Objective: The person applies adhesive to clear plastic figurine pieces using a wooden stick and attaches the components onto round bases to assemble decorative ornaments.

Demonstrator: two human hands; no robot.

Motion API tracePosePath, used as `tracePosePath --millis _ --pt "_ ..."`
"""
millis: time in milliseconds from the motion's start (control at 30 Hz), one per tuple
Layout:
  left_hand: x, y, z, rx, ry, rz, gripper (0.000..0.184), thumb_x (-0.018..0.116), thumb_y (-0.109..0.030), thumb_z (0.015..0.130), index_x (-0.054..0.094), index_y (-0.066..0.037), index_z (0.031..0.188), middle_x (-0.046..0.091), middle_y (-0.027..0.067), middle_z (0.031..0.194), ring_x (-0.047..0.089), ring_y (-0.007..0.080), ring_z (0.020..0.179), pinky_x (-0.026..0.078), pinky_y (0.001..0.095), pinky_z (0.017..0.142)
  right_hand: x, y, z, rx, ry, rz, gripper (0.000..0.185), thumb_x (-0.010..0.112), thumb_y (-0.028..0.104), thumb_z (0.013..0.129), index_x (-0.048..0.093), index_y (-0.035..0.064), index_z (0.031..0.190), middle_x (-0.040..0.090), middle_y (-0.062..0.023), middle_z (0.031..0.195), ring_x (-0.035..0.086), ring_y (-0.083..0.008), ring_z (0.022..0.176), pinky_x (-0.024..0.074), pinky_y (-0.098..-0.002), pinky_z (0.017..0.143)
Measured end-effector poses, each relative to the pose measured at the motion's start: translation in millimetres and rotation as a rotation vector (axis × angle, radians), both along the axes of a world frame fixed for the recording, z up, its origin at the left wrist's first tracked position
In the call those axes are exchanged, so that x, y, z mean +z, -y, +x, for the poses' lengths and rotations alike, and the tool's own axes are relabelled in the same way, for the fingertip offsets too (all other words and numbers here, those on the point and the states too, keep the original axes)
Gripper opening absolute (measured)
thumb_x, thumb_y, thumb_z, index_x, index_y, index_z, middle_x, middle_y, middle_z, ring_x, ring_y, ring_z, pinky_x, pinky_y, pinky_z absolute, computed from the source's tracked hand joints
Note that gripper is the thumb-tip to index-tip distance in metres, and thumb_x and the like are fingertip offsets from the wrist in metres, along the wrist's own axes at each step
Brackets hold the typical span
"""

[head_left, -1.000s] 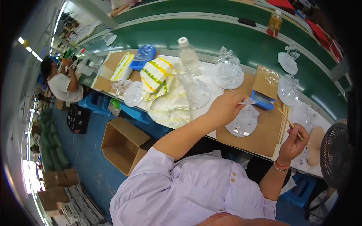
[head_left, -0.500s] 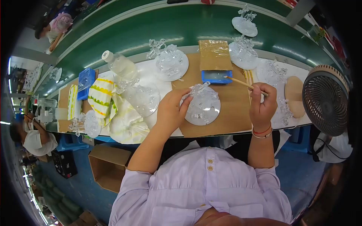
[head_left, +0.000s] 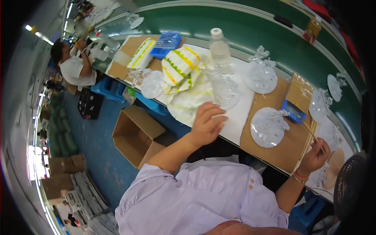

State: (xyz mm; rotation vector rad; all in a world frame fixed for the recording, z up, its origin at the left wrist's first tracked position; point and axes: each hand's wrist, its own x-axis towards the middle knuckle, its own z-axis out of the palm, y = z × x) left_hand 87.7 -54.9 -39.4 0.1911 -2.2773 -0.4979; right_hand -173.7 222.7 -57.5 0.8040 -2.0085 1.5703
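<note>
My left hand [head_left: 209, 122] hovers at the table's front edge, fingers apart and holding nothing, beside the crumpled yellow-and-white cloth [head_left: 188, 102]. My right hand [head_left: 316, 154] grips a thin wooden stick [head_left: 311, 131], whose far end reaches the blue tray [head_left: 293, 111] under a film-wrapped cardboard piece [head_left: 300, 92]. Between my hands, a round clear plastic disc [head_left: 267, 127] with small clear parts at its upper right lies on the brown cardboard [head_left: 286, 145]. Another clear disc with parts [head_left: 261, 78] stands behind it.
A bottle [head_left: 220, 49], a second blue tray [head_left: 166, 44] and more clear pieces [head_left: 152, 84] stand along the table. A black fan [head_left: 348, 184] is at the right. An open carton [head_left: 137, 137] sits on the floor. Another person [head_left: 74, 66] sits at the far left.
My left hand has let go of the clear part at the disc and moved left, to near the cloth. My right hand still holds the stick by the blue tray. The view has swung left.
</note>
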Motion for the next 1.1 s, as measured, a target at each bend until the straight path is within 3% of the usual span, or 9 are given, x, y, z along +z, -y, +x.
tracePosePath --millis 33,233,567,700,800,867,900,967,1100 --pt "-3 9 12 0.064 -0.001 0.009 0.012 0.061 -0.011 0.083 0.066 -0.006 0.093 0.062 0.0105 0.101 0.056 0.0308 0.1 0.041 0.0461 0.096 -1 -1 1 0.021 0.056 -0.085 0.013 0.055 0.01 0.095 0.053 -0.0021 0.101 0.062 -0.0121 0.088 0.056 -0.0131 0.07 0.0485 -0.0242 0.064" --pt "3 63 61 0.61 0.029 0.104 0.03 0.067 -0.007 0.078 0.06 -0.003 0.107 0.058 0.0142 0.107 0.051 0.0335 0.107 0.04 0.0404 0.096 12 -3 2 -0.007 -0.032 -0.136 0.013 0.052 0.01 0.097 0.05 -0.0031 0.099 0.062 -0.0136 0.088 0.054 -0.0133 0.067 0.0481 -0.0246 0.063" --pt "45 146 54 0.581 0.027 -0.054 0.025 0.071 -0.012 0.078 0.064 -0.006 0.102 0.062 0.0122 0.106 0.055 0.0311 0.105 0.042 0.0395 0.092 19 -15 7 -0.048 -0.065 -0.188 0.015 0.049 0.013 0.099 0.049 -0.0021 0.097 0.06 -0.0134 0.084 0.051 -0.0141 0.066 0.0452 -0.0249 0.062" --pt "66 222 106 0.821 -0.206 -0.077 0.02 0.067 -0.013 0.079 0.065 -0.004 0.096 0.064 0.0125 0.099 0.059 0.03 0.095 0.045 0.0377 0.085 28 -24 6 -0.131 -0.039 -0.221 0.018 0.049 0.016 0.099 0.05 -0.002 0.095 0.06 -0.0134 0.083 0.05 -0.0155 0.065 0.0418 -0.026 0.06" --pt "47 298 163 0.882 -0.374 0.201 0.02 0.066 -0.017 0.083 0.065 -0.001 0.096 0.065 0.0107 0.094 0.062 0.0255 0.084 0.048 0.0352 0.079 33 -30 5 -0.19 -0.001 -0.232 0.023 0.046 0.019 0.1 0.048 -0.0027 0.095 0.06 -0.0139 0.083 0.048 -0.0157 0.065 0.0401 -0.0265 0.06" --pt "27 334 195 1.061 -0.27 0.641 0.026 0.064 -0.021 0.087 0.063 0.002 0.099 0.065 0.009 0.09 0.062 0.0194 0.078 0.05 0.0327 0.074 30 -34 1 -0.217 0.079 -0.342 0.023 0.046 0.02 0.1 0.048 -0.0027 0.095 0.059 -0.0124 0.083 0.047 -0.0149 0.065 0.0396 -0.0258 0.061" --pt "10 347 203 1.061 -0.277 0.639 0.026 0.064 -0.021 0.087 0.063 0.002 0.099 0.065 0.009 0.09 0.062 0.0194 0.078 0.05 0.0327 0.074 33 -31 3 -0.239 0.092 -0.34 0.023 0.045 0.02 0.1 0.048 -0.0025 0.095 0.059 -0.011 0.084 0.046 -0.0144 0.064 0.0395 -0.0255 0.061" --pt "-17 370 215 0.895 -0.364 1.066 0.031 0.064 -0.024 0.087 0.062 0.003 0.102 0.066 0.0102 0.089 0.062 0.0173 0.078 0.051 0.0308 0.076 34 -32 0 -0.248 0.09 -0.333 0.023 0.046 0.02 0.1 0.049 -0.0024 0.095 0.059 -0.0107 0.084 0.046 -0.0144 0.064 0.0396 -0.0256 0.062" --pt "-25 390 202 0.99 -0.427 0.956 0.038 0.067 -0.029 0.085 0.062 0.004 0.102 0.066 0.0142 0.091 0.064 0.02 0.081 0.052 0.0309 0.077 43 -32 -3 -0.322 0.13 -0.32 0.025 0.046 0.022 0.1 0.053 -0.0018 0.096 0.058 -0.0079 0.084 0.047 -0.0134 0.067 0.0406 -0.0246 0.063"
